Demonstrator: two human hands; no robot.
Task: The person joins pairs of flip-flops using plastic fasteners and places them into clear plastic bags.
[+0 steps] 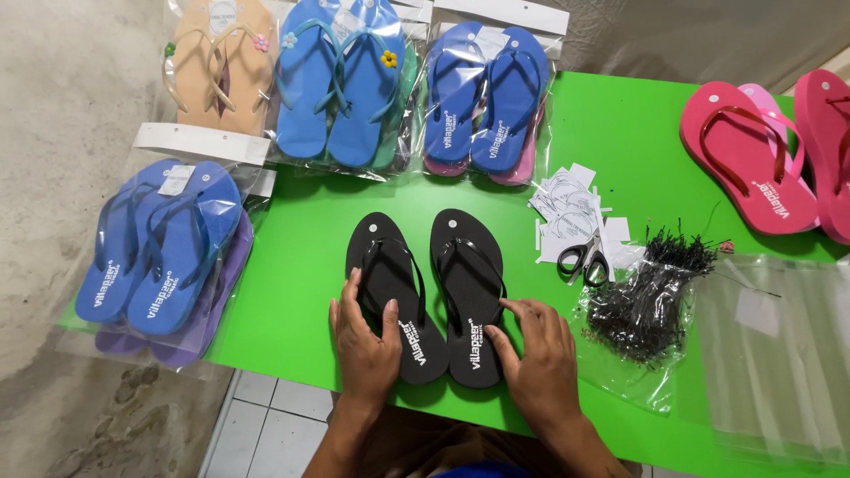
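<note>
1. Head view: the left hand [365, 341] lies flat, fingers spread a little, on the heel of the left black flip-flop [394, 296] — it grips nothing.
2. The right hand [536, 354] has bent fingers touching the right black flip-flop [469, 292] at its edge.
3. Both flip-flops lie side by side on the green table [292, 292], near scissors [584, 261] and bagged blue flip-flops [164, 248].
4. Both hands reach in from the bottom edge, palms down.
</note>
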